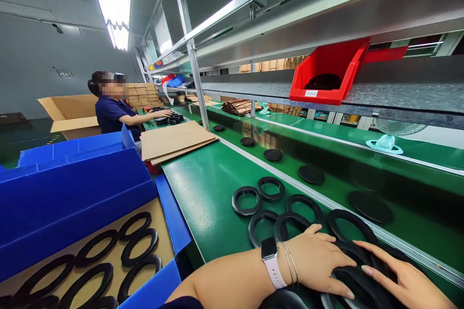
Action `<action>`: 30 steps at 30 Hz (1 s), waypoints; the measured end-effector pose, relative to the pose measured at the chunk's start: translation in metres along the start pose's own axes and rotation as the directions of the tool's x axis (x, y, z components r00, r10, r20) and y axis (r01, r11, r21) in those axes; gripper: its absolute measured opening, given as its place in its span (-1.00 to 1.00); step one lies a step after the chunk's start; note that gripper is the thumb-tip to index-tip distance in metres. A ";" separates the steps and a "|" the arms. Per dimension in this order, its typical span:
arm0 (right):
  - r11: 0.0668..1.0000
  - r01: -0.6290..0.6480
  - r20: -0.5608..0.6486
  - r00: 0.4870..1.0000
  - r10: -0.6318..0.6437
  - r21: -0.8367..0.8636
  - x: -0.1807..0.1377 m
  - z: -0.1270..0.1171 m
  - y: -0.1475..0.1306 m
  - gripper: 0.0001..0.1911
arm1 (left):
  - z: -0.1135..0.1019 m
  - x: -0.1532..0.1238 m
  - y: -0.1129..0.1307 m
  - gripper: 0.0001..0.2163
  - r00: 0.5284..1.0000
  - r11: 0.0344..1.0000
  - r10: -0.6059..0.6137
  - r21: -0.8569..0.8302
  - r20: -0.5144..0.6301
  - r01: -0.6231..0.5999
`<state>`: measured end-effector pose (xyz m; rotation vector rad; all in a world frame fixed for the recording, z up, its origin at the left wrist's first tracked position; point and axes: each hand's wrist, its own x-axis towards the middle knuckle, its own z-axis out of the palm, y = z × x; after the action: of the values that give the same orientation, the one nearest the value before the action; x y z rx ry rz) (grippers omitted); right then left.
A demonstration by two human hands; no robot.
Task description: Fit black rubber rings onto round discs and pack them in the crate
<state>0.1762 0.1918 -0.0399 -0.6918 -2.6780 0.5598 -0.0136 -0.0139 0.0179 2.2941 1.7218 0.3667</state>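
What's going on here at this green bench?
A person's left hand, wearing a watch, and right hand rest flat on a pile of black rings at the green bench. Loose rings lie beyond them, and others fill a blue box on the left. Black discs sit along the conveyor; a co-worker works farther down.

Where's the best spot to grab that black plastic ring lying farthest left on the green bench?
Probably its near-left rim, from above: the black plastic ring lies flat on the green bench, so one finger can drop into the open centre and the thumb outside. That side is free; another ring sits close on its far right.
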 end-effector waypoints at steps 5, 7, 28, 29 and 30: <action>0.998 0.026 0.159 0.987 -0.036 0.065 -0.001 -0.006 -0.005 -0.39 | -0.001 -0.001 0.001 -0.44 1.000 1.000 -0.001 -0.031 -0.004 0.001; 0.998 0.022 0.159 0.987 -0.031 0.062 -0.001 -0.006 -0.005 -0.39 | -0.001 -0.001 0.001 -0.44 1.000 0.999 0.003 -0.038 -0.011 -0.003; 0.995 -0.028 0.135 0.991 0.015 0.093 0.000 -0.006 -0.009 -0.45 | 0.003 -0.001 -0.001 -0.45 0.999 1.000 0.003 -0.025 -0.038 -0.004; 0.995 -0.029 0.140 0.990 0.015 0.098 0.000 -0.005 -0.009 -0.44 | 0.003 -0.001 -0.002 -0.45 0.999 1.000 0.004 -0.024 -0.037 -0.005; 0.995 -0.029 0.144 0.989 0.015 0.100 0.000 -0.005 -0.009 -0.44 | 0.003 -0.001 -0.002 -0.44 0.999 1.000 0.006 -0.024 -0.034 -0.007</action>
<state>0.1748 0.1859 -0.0311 -0.6769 -2.7523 0.7743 -0.0143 -0.0149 0.0141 2.2894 1.7170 0.4280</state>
